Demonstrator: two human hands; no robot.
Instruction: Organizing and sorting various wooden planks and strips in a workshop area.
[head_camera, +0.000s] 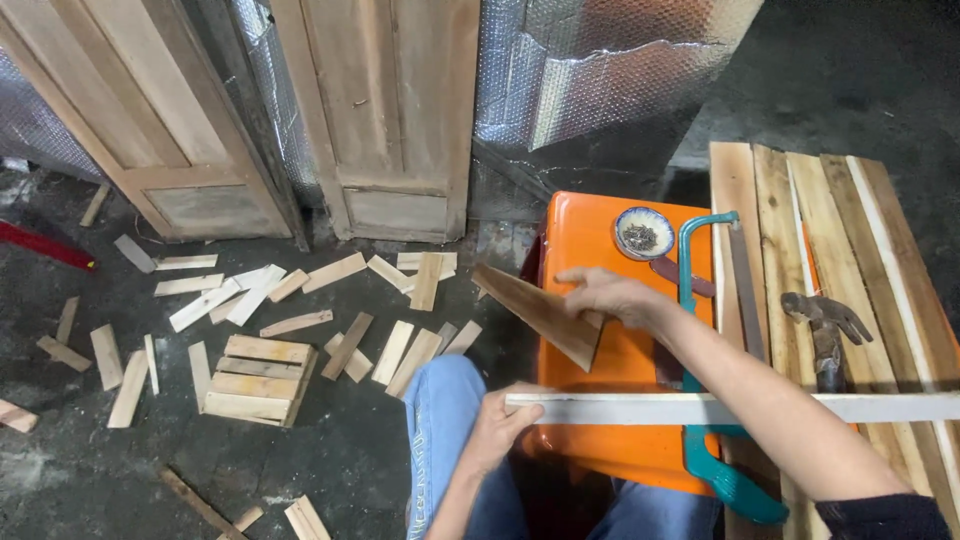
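My right hand (615, 297) grips a wedge-shaped piece of wood (535, 312) by its wide end, holding it over the left part of an orange plastic stool (600, 440). My left hand (500, 425) holds the left end of a long pale wooden slat (740, 407) that lies across the stool and reaches to the right edge of view. My knee in blue jeans (440, 410) is just left of the stool.
A teal hacksaw (700, 330), a small bowl of nails (643, 233) and a hammer (825, 325) lie by a stack of planks (850, 250) on the right. Several wood offcuts (300, 320) and a small slatted panel (260, 378) litter the dark floor. Wooden doors (390, 110) lean behind.
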